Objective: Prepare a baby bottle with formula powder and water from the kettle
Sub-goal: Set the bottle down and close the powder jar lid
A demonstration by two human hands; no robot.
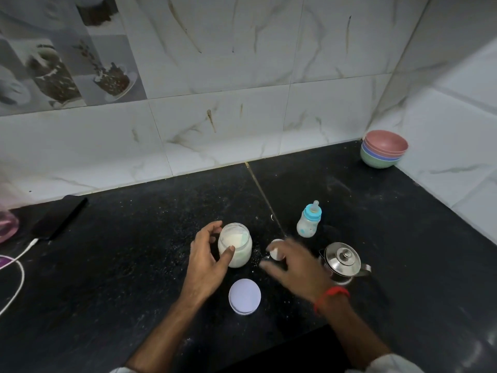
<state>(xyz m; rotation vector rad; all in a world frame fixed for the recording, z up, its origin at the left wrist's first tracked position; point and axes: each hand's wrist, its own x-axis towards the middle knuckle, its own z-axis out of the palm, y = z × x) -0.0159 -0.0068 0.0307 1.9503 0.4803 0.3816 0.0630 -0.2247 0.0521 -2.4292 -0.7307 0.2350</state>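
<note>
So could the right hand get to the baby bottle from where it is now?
Probably yes. The right hand is blurred above the counter, and the baby bottle stands upright just beyond it with bare counter between. The kettle sits off to the side, not in the path.

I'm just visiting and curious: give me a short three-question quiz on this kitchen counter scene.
1. True or false: the jar of powder has its lid on.
2. Which hand grips the jar? A) left hand B) right hand
3. Fill in: the baby bottle has a ____ collar.

Key: 1. False; the lid lies on the counter. 2. A. 3. Blue.
</note>
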